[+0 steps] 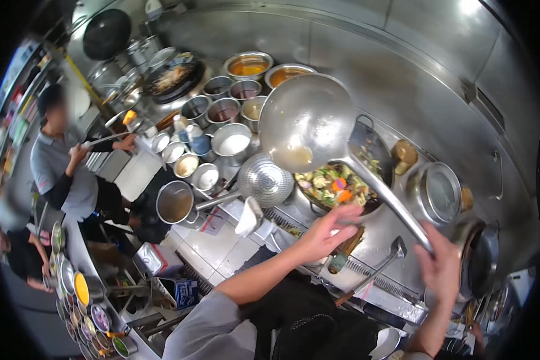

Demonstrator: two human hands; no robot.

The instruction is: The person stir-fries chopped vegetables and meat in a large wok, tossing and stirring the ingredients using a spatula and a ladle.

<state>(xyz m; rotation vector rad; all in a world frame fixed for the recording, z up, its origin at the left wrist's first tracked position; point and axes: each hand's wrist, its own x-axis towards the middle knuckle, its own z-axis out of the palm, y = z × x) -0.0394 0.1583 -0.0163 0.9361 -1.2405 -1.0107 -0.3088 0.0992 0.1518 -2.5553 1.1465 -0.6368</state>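
My right hand [441, 264] is wrapped round the long handle of a big steel ladle [306, 114]. The ladle's wide bowl is raised toward me, with a little light liquid at its lower edge, and it covers part of the wok behind. Chopped mixed vegetables [339, 185], green, orange and pale, fill the wok [375, 144] on the stove. My left hand [327, 234] is stretched out just in front of the wok's near rim, fingers extended, holding nothing I can see. A spatula [375, 270] lies on the stove's front edge below the ladle handle.
A perforated strainer [265, 180] and a pot of liquid [175, 202] stand left of the wok. Seasoning bowls [231, 139] crowd the counter beyond. A lidded pot [439, 189] is at right. A co-worker [66, 156] stands at left, holding a long-handled tool.
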